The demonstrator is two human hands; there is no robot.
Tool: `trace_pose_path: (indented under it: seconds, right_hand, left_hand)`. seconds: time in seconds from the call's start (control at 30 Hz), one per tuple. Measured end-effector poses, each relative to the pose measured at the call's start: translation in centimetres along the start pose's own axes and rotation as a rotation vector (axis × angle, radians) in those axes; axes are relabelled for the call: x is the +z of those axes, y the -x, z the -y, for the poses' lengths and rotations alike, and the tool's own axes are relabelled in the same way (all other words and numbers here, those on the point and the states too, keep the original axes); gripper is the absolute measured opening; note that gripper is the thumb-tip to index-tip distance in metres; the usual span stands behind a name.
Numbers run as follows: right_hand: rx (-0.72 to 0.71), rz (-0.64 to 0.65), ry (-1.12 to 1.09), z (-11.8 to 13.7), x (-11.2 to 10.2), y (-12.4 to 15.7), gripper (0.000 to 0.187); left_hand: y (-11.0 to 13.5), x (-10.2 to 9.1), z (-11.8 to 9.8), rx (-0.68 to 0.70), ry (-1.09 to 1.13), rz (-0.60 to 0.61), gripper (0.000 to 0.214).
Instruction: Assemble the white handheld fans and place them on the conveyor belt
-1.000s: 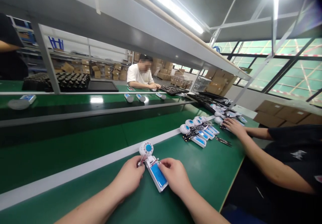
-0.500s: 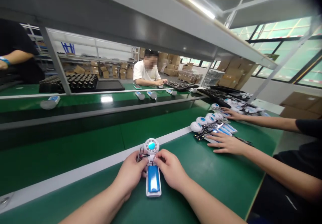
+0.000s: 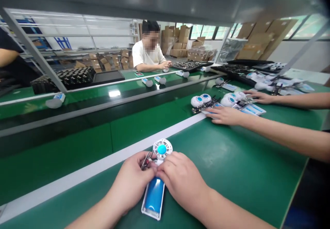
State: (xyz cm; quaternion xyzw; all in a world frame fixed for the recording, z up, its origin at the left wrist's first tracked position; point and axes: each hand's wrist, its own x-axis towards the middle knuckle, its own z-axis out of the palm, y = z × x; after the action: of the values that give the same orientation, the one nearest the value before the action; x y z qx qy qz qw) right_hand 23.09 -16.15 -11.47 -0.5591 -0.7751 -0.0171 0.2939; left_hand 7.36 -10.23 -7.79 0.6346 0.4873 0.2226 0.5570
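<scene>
Just in front of me is a small white handheld fan (image 3: 162,149), its round head away from me and its handle open, showing a blue battery (image 3: 154,194). My left hand (image 3: 134,181) is closed at the fan's neck, with a small circuit board (image 3: 145,161) between its fingers on the left side. My right hand (image 3: 182,174) pinches at the same neck from the right, fingertips meeting those of my left. What the right fingertips hold there is hidden behind them. The handle's lower end points toward me, slightly left.
A co-worker's hands (image 3: 223,115) rest among several similar fan units (image 3: 229,99) at the right. Several more fans (image 3: 160,80) lie on the green conveyor belt (image 3: 77,143). Across it sits another person (image 3: 148,50) beside black trays (image 3: 190,65). A metal shelf (image 3: 154,2) hangs overhead.
My view has tilted down and shifted. The fan handle has turned, its lower end swinging left. My right fingers have moved over the neck. The co-worker's hands have separated some fan units.
</scene>
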Motion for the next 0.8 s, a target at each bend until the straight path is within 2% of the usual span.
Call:
trace_pose_path:
  seconds: [0.17,0.3,0.43,0.63,0.8]
  right_hand:
    - [0.127,0.052,-0.122,0.2,-0.5,-0.2,0.019]
    - [0.120,0.062,-0.238,0.2,-0.6,-0.2,0.017]
    - [0.065,0.079,-0.201,-0.1,-0.5,-0.2,0.022]
    - [0.033,0.143,-0.113,-0.2,-1.5,-0.4,0.022]
    - [0.055,0.130,-0.064,0.0,-1.2,-0.4,0.019]
  left_hand:
    - [-0.2,0.3,0.4,-0.004,-0.057,-0.069,0.034]
    - [0.1,0.3,0.8,0.022,-0.106,-0.059,0.034]
    - [0.3,0.4,0.6,0.047,-0.090,-0.047,0.033]
    - [0.4,0.8,0.6,0.054,-0.037,-0.031,0.031]
    - [0.5,0.4,0.8,0.082,-0.145,-0.035,0.028]
